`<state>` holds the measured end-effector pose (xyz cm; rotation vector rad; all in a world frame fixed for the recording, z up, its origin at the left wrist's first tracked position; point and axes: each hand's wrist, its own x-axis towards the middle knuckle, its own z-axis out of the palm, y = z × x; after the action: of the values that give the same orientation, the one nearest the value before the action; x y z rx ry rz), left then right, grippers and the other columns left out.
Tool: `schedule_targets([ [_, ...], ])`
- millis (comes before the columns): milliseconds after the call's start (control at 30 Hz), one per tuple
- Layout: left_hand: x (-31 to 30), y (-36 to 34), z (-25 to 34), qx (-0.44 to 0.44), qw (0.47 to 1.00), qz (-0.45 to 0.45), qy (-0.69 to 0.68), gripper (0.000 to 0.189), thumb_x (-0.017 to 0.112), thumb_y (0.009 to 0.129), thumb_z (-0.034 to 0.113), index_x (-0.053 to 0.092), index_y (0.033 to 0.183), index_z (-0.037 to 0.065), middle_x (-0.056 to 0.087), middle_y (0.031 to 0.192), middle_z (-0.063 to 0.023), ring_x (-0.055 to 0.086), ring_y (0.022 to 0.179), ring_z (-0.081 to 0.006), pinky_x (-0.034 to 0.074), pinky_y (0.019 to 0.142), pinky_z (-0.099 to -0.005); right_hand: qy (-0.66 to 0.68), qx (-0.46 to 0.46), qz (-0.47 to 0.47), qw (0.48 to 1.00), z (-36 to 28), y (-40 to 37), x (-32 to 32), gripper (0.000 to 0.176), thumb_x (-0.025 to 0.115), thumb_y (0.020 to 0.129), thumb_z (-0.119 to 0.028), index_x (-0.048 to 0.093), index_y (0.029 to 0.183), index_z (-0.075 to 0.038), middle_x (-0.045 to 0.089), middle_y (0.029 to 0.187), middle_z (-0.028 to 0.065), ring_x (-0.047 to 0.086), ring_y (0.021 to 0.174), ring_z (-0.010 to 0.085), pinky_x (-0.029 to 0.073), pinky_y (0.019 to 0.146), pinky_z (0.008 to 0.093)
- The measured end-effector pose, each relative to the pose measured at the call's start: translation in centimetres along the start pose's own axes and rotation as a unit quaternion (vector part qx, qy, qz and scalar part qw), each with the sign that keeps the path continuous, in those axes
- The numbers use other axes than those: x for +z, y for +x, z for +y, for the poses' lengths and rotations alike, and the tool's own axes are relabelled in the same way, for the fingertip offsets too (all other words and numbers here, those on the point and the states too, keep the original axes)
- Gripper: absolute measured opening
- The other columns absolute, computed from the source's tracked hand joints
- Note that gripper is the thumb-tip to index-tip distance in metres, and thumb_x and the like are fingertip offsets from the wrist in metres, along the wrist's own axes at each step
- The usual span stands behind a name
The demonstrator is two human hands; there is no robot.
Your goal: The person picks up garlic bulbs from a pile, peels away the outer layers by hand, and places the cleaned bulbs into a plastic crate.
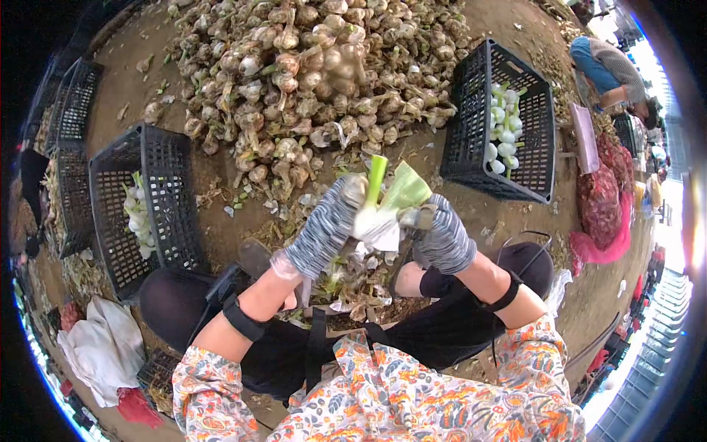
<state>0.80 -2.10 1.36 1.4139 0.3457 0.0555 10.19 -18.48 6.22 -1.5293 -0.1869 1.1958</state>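
Between my two gloved hands is a garlic bulb with white skin and a short green stem standing up. My left hand, in a grey striped knit glove, is closed around the bulb's left side. On the other side my right hand, gloved alike, pinches the outer skin, with a tan band or pad showing at the thumb. A wide pale-green leaf sheath flares away from the stem toward the right hand. Papery white skin hangs under the bulb, over a litter of peelings between my legs.
A large heap of untrimmed garlic lies ahead. Black crates with cleaned white bulbs stand at right and left. Beyond the right crate are red mesh sacks and a bending person. A white cloth sack lies at lower left.
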Motion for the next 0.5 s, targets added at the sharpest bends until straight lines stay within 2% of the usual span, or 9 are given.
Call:
schedule_targets([
  [67,-0.5,-0.1,0.9,-0.221,0.951,-0.045,-0.212,0.042,0.044,0.087,0.047,0.052,0.103,0.008,0.058,0.085,-0.0055,0.056,0.074,-0.0127,0.047,0.069,-0.0261,0.110,-0.051,0.005,0.993,-0.4,-0.2,0.2,0.023,0.057,0.075,-0.014,0.058,0.094,-0.001,0.060,0.079,0.0047,0.057,0.070,0.0085,0.048,0.064,0.0230],
  [100,-1.1,-0.2,2.5,-0.243,0.936,-0.103,-0.234,0.049,0.049,0.082,0.053,0.053,0.101,0.008,0.059,0.083,-0.0051,0.058,0.073,-0.0124,0.048,0.066,-0.0253,0.261,-0.023,-0.007,0.965,0.7,0.7,0.1,0.023,0.057,0.074,-0.012,0.058,0.093,0.001,0.061,0.081,0.0064,0.059,0.072,0.0115,0.049,0.067,0.0254],
  [200,-0.1,0.1,1.5,-0.154,0.960,-0.005,-0.232,0.054,0.051,0.079,0.056,0.053,0.101,0.007,0.060,0.080,-0.0034,0.058,0.071,-0.0128,0.049,0.066,-0.0238,0.418,0.032,0.023,0.908,0.1,0.9,0.2,0.026,0.057,0.074,-0.012,0.056,0.094,0.004,0.062,0.084,0.0079,0.060,0.074,0.0154,0.051,0.070,0.0280],
  [267,-0.6,0.0,1.4,-0.175,0.943,-0.020,-0.284,0.049,0.056,0.080,0.047,0.055,0.104,0.004,0.062,0.084,-0.0040,0.059,0.075,-0.0126,0.048,0.072,-0.0237,0.451,0.038,0.015,0.892,-0.4,1.2,0.0,0.026,0.057,0.073,-0.010,0.055,0.095,0.005,0.062,0.087,0.0085,0.061,0.076,0.0176,0.052,0.072,0.0308],
  [333,-0.8,0.8,1.3,-0.094,0.986,0.006,-0.140,0.032,0.065,0.079,0.026,0.058,0.099,0.003,0.061,0.090,-0.0050,0.056,0.080,-0.0096,0.047,0.074,-0.0245,0.325,-0.040,0.021,0.944,1.1,1.9,-1.0,0.024,0.056,0.075,-0.008,0.055,0.097,0.004,0.062,0.090,0.0100,0.061,0.080,0.0187,0.051,0.074,0.0304],
  [367,-1.3,1.1,1.4,-0.139,0.985,0.034,-0.096,0.032,0.070,0.075,0.017,0.059,0.100,0.002,0.062,0.090,-0.0053,0.057,0.078,-0.0093,0.047,0.074,-0.0246,0.163,-0.080,0.008,0.983,1.1,2.6,-1.2,0.023,0.054,0.078,-0.008,0.055,0.098,0.002,0.061,0.090,0.0094,0.061,0.081,0.0169,0.048,0.074,0.0277],
  [433,-1.6,1.1,1.7,-0.125,0.991,0.027,-0.048,0.031,0.070,0.074,0.016,0.059,0.100,0.002,0.063,0.090,-0.0052,0.057,0.078,-0.0098,0.047,0.074,-0.0246,0.049,-0.147,0.038,0.987,1.7,1.8,-0.5,0.022,0.054,0.080,-0.009,0.055,0.098,0.002,0.061,0.088,0.0079,0.060,0.078,0.0150,0.048,0.072,0.0264],
  [467,-1.7,1.0,1.9,-0.112,0.993,0.020,0.000,0.030,0.070,0.074,0.015,0.060,0.099,0.002,0.063,0.090,-0.0052,0.057,0.077,-0.0103,0.047,0.074,-0.0246,-0.066,-0.210,0.066,0.973,1.4,1.5,0.2,0.021,0.054,0.081,-0.010,0.056,0.098,0.002,0.061,0.086,0.0064,0.059,0.076,0.0130,0.047,0.071,0.0250],
  [500,-1.5,1.0,1.7,-0.095,0.995,0.035,-0.015,0.030,0.069,0.074,0.014,0.061,0.100,0.001,0.063,0.092,-0.0056,0.057,0.084,-0.0111,0.046,0.079,-0.0256,-0.231,-0.371,0.092,0.895,2.2,1.9,0.1,0.020,0.052,0.083,-0.014,0.056,0.095,0.002,0.061,0.082,0.0047,0.057,0.073,0.0106,0.046,0.069,0.0244],
])
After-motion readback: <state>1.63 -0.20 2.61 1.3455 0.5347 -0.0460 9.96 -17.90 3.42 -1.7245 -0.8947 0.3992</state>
